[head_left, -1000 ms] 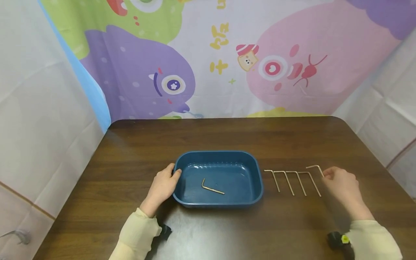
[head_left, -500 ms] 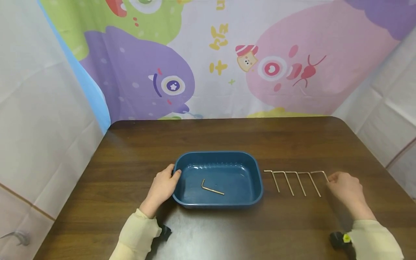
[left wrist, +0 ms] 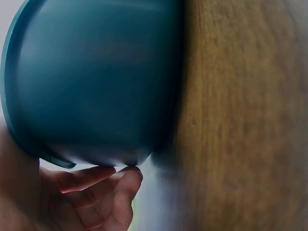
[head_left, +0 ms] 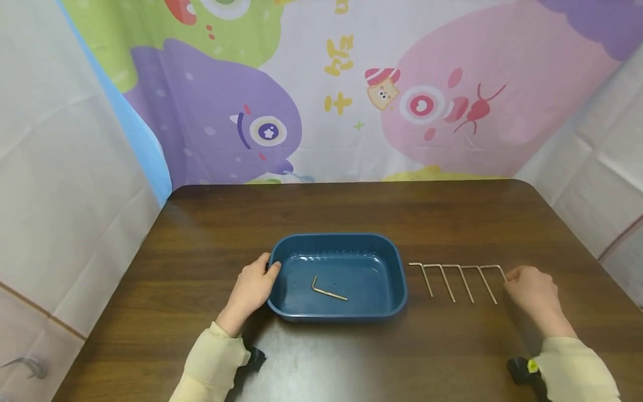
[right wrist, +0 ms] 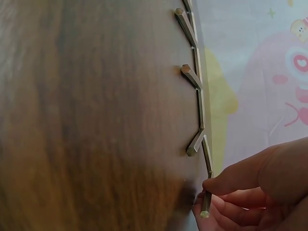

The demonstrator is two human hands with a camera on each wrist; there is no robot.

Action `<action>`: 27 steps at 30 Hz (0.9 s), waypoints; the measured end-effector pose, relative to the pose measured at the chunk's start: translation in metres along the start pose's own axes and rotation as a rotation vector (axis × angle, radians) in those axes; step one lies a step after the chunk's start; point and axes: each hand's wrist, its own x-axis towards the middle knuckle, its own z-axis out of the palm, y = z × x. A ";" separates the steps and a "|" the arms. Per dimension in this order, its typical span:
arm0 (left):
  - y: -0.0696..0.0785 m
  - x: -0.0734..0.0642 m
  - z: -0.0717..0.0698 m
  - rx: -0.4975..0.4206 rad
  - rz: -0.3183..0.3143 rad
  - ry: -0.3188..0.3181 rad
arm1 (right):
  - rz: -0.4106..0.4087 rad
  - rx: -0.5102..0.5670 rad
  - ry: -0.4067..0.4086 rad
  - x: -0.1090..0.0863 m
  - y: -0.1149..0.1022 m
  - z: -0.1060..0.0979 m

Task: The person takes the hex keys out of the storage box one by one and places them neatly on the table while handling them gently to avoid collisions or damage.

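A blue rectangular tray (head_left: 336,318) stands on the table, with one L-shaped hex key (head_left: 329,293) lying inside it. My left hand (head_left: 253,285) holds the tray's left side, the thumb over the rim and the other fingers against the outer wall. To the right of the tray, several hex keys (head_left: 448,285) lie in a row, their short arms lined up end to end. At the row's right end my right hand (head_left: 534,293) pinches the long arm of another hex key (right wrist: 207,154) between thumb and fingers. Its short arm meets the neighbouring key's bend.
The brown wooden table (head_left: 321,212) has rounded far corners. Behind it hangs a curtain (head_left: 341,139) printed with cartoon creatures. Pale sheets close off both sides.
My right hand has moved slightly right and toward me, bringing its hex key down in line with the row. My left hand and the tray stay put.
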 end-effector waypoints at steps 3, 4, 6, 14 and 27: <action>0.000 0.000 0.000 -0.005 -0.005 -0.002 | -0.002 -0.004 0.008 0.000 -0.001 0.000; 0.000 0.000 0.000 -0.006 -0.007 -0.004 | -0.003 -0.006 0.012 0.000 -0.001 0.000; 0.000 0.000 0.000 -0.011 -0.010 -0.008 | -0.003 -0.005 0.017 0.000 -0.001 0.001; 0.000 0.000 0.000 -0.009 -0.007 -0.006 | -0.009 -0.004 0.023 0.000 -0.001 0.003; 0.001 0.001 -0.001 -0.006 -0.002 -0.005 | 0.028 -0.036 -0.032 -0.001 -0.005 -0.001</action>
